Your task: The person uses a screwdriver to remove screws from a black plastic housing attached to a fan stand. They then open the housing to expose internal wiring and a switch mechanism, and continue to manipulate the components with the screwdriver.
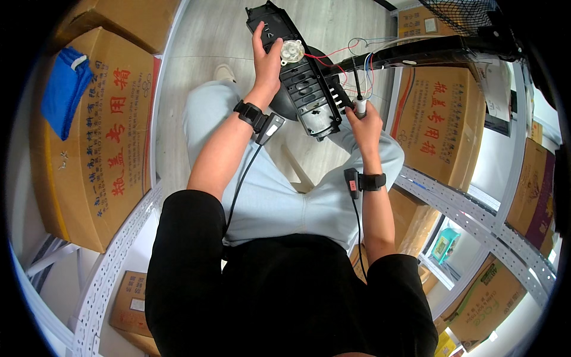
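A long black plastic housing with slots and ribs lies slanted above my knees. My left hand grips its far left part, with thumb and a finger stretched over the top face. Beside that thumb sits a round clear plastic part, with red wires running off to the right. At the housing's near end is a translucent whitish piece. My right hand is closed round a white and grey cylindrical piece with a black stem or cord on top, close to the housing's right edge. Its exact kind is unclear.
A black round seat or stand, partly hidden, shows under the housing. A thick black bar with loose wires reaches in from the right. Cardboard boxes stand on metal shelving at both sides, with a blue cloth on the left one.
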Motion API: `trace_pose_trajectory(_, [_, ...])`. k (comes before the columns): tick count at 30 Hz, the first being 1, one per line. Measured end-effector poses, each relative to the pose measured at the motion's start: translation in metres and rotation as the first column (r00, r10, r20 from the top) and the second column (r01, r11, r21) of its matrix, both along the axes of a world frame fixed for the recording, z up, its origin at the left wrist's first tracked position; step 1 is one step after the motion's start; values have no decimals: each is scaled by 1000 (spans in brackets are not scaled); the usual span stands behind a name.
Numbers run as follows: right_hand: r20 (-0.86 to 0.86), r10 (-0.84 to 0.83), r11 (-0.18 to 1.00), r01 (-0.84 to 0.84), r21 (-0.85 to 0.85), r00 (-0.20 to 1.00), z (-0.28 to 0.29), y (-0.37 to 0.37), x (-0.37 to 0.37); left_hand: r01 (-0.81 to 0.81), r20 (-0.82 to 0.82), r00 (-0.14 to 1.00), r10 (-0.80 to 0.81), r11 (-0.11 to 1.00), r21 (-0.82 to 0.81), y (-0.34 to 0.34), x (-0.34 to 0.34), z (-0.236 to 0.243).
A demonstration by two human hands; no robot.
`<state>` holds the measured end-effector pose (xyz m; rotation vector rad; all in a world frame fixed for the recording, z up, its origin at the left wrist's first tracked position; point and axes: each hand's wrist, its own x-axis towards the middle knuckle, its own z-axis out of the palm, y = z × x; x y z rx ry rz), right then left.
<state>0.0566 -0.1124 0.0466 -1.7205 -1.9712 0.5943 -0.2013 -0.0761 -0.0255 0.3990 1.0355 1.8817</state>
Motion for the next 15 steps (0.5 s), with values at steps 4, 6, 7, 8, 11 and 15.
trace_pose_trajectory(4, [15,12,1000,-12,-15,1000,-22,1,2,12,-5,1000,-12,1000,-1,-1,1,0])
trace_pose_trajectory(6, [-26,6,1000,-7,-14,1000,-33,1,1,14,-9,1000,-14,1000,-9,-1,1,2])
trace_pose_trajectory(7, [-38,-9,1000,9,-11,999,-36,0,0,14,-12,1000,-14,1000,-8,-1,0,1])
trace_pose_trajectory(8, [-51,-24,1000,24,-8,998,-40,0,-1,14,-15,1000,-14,1000,-6,0,0,0])
trace_pose_trajectory(11, [-75,-55,998,55,0,996,-46,-1,-2,18,2,1000,-18,1000,-14,-1,0,-1])
trace_pose_trajectory(15, [-84,-82,996,78,-49,993,-52,0,2,22,2,1000,-22,1000,-18,-1,-1,0])
